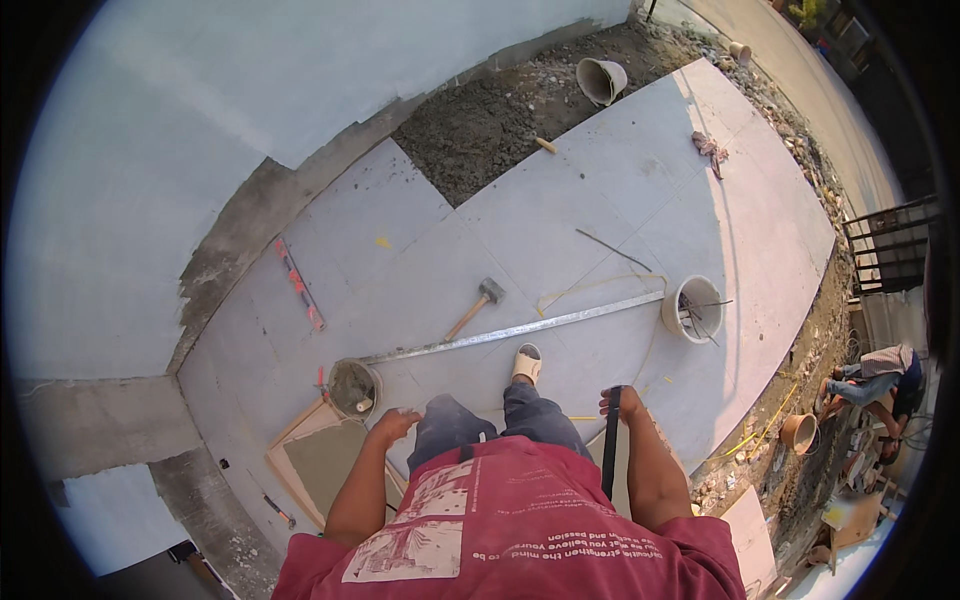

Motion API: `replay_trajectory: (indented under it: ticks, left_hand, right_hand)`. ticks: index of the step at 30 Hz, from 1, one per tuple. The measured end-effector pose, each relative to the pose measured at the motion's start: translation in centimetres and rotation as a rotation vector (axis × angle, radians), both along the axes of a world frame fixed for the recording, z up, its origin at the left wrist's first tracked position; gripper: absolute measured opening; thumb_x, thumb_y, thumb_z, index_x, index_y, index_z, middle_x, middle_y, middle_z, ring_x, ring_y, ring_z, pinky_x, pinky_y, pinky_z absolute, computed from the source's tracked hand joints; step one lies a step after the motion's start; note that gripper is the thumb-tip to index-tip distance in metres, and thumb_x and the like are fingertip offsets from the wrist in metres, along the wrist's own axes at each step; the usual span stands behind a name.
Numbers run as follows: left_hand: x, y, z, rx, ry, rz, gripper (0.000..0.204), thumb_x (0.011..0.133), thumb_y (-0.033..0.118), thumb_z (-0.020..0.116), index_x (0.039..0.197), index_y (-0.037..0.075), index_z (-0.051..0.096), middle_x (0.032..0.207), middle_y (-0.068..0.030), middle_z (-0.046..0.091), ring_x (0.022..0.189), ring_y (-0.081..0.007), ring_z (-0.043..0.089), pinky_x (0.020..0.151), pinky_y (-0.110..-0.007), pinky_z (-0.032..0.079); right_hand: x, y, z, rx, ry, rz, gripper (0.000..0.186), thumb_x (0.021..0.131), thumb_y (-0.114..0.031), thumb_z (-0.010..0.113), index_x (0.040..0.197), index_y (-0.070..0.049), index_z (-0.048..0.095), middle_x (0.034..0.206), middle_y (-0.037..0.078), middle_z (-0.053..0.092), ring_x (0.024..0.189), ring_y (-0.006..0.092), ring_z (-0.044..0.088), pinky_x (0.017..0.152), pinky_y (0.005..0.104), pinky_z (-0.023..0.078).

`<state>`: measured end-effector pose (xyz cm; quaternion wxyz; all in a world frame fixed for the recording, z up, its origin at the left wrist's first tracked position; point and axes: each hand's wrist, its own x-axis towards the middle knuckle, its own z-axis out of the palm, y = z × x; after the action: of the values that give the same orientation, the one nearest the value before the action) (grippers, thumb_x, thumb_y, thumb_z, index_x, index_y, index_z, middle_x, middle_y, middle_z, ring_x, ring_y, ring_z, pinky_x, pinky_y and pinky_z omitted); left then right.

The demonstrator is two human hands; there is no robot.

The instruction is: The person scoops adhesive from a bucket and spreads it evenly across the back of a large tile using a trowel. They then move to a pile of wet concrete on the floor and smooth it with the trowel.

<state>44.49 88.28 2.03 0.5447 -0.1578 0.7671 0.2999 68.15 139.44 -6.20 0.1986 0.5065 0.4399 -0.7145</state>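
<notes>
My left hand [397, 425] hangs empty beside my left thigh, fingers apart, close to a bucket [374, 372] with grey mortar inside. At my right side, my right hand [628, 402] has its fingers curled at the upper end of a black strap [610, 450], which runs down beside my shirt. Ahead of my feet, a long metal straightedge [520, 328] spans the pale tiles from that bucket to a second white bucket [692, 310] with rods or tools in it. A mallet [475, 308] with a wooden handle lies just beyond the straightedge.
Pale floor tiles [600, 200] stretch ahead, ending at dark wet mortar [460, 130] by the wall. A red level [300, 285] lies at left. Further off are a tipped bucket [601, 82], a crumpled cloth [710, 152] and a thin rod [613, 250]. Another person [880, 385] bends over at far right.
</notes>
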Motion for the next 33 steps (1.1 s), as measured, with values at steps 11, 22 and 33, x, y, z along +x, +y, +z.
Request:
replay_trajectory:
  ticks: [11, 22, 33]
  left_hand:
    - [-14.8, 16.1, 3.5, 0.056, 0.174, -0.570, 0.094, 0.081, 0.063, 0.060, 0.140, -0.008, 0.041, 0.143, -0.0256, 0.044, 0.134, -0.0345, 0.043, 0.111, -0.036, 0.032]
    - [-27.5, 24.2, -5.5, 0.116, -0.190, -0.690, 0.113, 0.078, 0.075, 0.051, 0.144, -0.013, 0.025, 0.151, -0.0292, 0.029, 0.140, -0.0359, 0.033, 0.114, -0.037, 0.028]
    - [-38.0, 26.2, -8.3, 0.155, -0.141, -0.696, 0.076, 0.087, 0.056, 0.054, 0.137, -0.001, 0.049, 0.140, -0.0267, 0.047, 0.131, -0.0383, 0.045, 0.110, -0.041, 0.034]
  right_hand:
    - [-10.8, 3.3, 3.8, 0.112, -0.062, 0.074, 0.032, 0.090, -0.024, 0.059, 0.113, -0.001, 0.060, 0.093, 0.013, 0.066, 0.075, 0.0237, 0.066, 0.064, 0.0370, 0.056]
    - [-12.8, 5.1, -4.4, 0.319, 0.054, 0.982, 0.055, 0.086, -0.038, 0.060, 0.125, 0.000, 0.058, 0.116, 0.024, 0.064, 0.105, 0.0368, 0.064, 0.088, 0.0394, 0.051]
    - [-45.5, 10.5, 3.6, 0.700, -0.238, 1.093, 0.048, 0.091, -0.038, 0.051, 0.096, 0.007, 0.065, 0.103, 0.031, 0.064, 0.100, 0.0449, 0.062, 0.089, 0.0487, 0.048]
